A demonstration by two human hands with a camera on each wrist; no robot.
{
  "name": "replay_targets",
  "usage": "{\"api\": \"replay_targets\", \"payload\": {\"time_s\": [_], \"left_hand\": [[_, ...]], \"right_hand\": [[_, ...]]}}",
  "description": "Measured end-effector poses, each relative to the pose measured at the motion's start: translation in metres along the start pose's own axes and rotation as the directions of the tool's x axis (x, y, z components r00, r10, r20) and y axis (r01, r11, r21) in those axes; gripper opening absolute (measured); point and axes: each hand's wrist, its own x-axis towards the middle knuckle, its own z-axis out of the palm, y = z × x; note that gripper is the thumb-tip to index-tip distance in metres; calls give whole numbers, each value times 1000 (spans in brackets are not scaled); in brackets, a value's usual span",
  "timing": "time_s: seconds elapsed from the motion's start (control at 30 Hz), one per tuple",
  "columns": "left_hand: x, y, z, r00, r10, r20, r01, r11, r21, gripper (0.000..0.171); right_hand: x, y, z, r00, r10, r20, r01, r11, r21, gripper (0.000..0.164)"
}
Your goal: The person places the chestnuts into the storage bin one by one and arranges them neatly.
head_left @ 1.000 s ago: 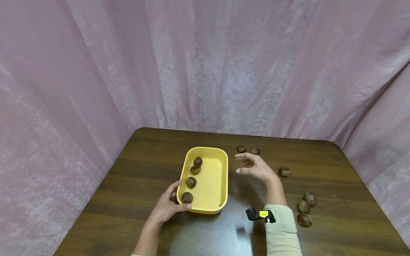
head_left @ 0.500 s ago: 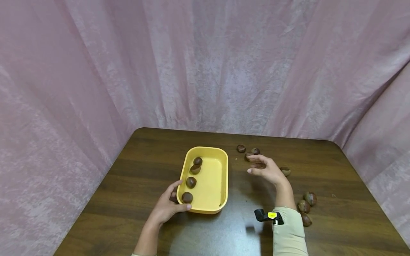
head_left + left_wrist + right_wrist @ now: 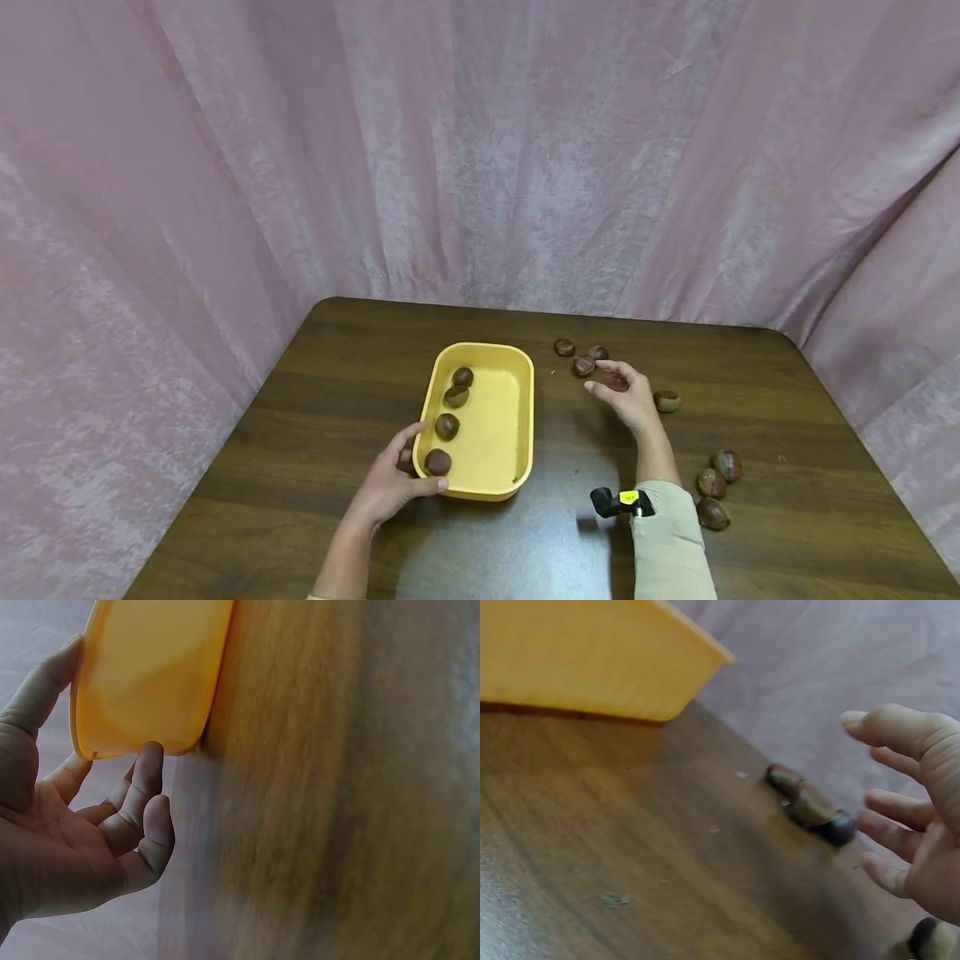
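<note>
A yellow plastic container (image 3: 491, 450) stands on the table, with several brown chestnuts (image 3: 447, 427) in a row along its left side. My left hand (image 3: 386, 486) grips its near left corner, thumb at the front rim and fingers along the side. The left wrist view shows the container (image 3: 150, 682) between thumb and fingers of that hand (image 3: 82, 840). Over the table to the right, my right hand (image 3: 628, 397) has parted, slightly bent fingers and holds nothing. Just beyond its fingertips lies a chestnut (image 3: 583, 366), close to two others; the right wrist view shows this cluster (image 3: 810, 806) blurred.
A single chestnut (image 3: 666, 402) lies right of the right hand. Further right and nearer, 3 more chestnuts (image 3: 712, 483) sit together on the wooden table (image 3: 810, 483). Pink curtains (image 3: 480, 167) hang behind the table. Small crumbs (image 3: 615, 900) dot its surface.
My right hand has moved right, away from the container, uncovering the chestnut at the back; lately it has shifted slightly forward. The left hand and container stay put.
</note>
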Motion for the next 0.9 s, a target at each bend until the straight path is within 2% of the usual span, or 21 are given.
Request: {"api": "replay_targets", "payload": {"time_s": [0.1, 0.3, 0.5, 0.67, 0.9], "left_hand": [[0, 0, 0, 1000, 2, 3, -2, 1000, -4, 92], [0, 0, -1, 1000, 9, 10, -9, 1000, -12, 93], [0, -1, -1, 1000, 13, 25, -13, 1000, -19, 93], [-1, -1, -1, 999, 14, 35, -13, 1000, -26, 94], [-2, 0, -3, 999, 25, 34, -24, 999, -28, 92]], "right_hand": [[11, 19, 6, 997, -4, -81, 4, 1000, 1, 54], [23, 32, 18, 981, -3, -192, 1, 1000, -10, 64], [31, 38, 28, 967, 12, -253, -24, 999, -47, 73], [37, 42, 34, 951, 8, -308, -39, 995, -94, 71], [42, 42, 42, 935, 16, -355, -109, 964, -241, 66]]}}
